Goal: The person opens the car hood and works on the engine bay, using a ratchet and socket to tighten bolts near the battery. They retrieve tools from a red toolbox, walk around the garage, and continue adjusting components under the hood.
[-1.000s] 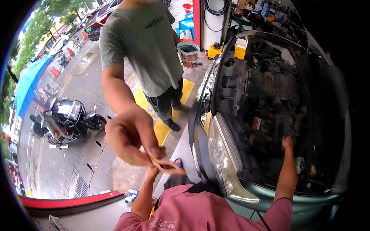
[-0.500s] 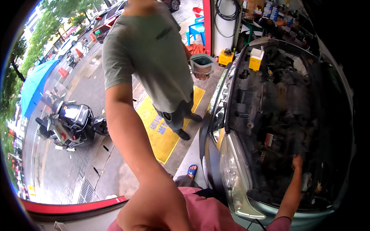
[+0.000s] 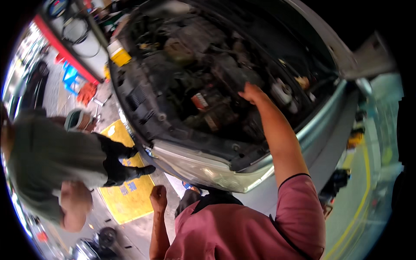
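Overhead, the right hand [image 3: 252, 93] is reaching into the open engine bay [image 3: 203, 73] of a silver car [image 3: 320, 130], fingers spread and resting flat on dark engine parts, gripping nothing. Meanwhile the left hand [image 3: 158, 197] is hanging curled into a fist beside the headlight [image 3: 203, 169], over a yellow floor marking [image 3: 128, 195]. Another person in a grey shirt [image 3: 47, 160] is standing just left.
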The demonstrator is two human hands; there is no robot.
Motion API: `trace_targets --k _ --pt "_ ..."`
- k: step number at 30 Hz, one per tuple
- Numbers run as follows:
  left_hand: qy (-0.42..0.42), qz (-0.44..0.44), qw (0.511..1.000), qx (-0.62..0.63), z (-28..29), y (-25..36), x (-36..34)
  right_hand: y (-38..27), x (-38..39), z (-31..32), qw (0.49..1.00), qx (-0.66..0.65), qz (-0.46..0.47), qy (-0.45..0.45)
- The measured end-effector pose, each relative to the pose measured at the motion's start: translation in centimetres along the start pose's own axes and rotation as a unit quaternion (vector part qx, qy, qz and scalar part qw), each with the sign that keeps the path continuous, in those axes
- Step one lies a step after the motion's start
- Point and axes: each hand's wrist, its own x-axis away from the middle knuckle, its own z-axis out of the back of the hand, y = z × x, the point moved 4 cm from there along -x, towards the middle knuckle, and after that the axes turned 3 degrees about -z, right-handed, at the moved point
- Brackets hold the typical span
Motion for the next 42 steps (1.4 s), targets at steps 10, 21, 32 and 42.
trace_targets --k 10,21,32,42 --pt "-0.241 -0.368 0.888 -0.129 -21.6 26.8 -20.6 -3.5 1.8 3.3 0.998 0.017 -0.024 -0.050" --pt "-0.318 -0.461 0.804 -0.199 -43.7 23.3 -27.8 -2.8 0.5 3.2 0.995 0.040 -0.091 -0.030" --pt "-0.346 -0.457 0.805 -0.153 -43.6 23.1 -29.0 -5.3 1.6 4.1 0.990 0.084 -0.102 -0.040" --pt "-0.342 -0.466 0.811 -0.090 -43.4 23.3 -28.8 -3.2 1.7 3.2 0.984 0.110 -0.136 0.017"
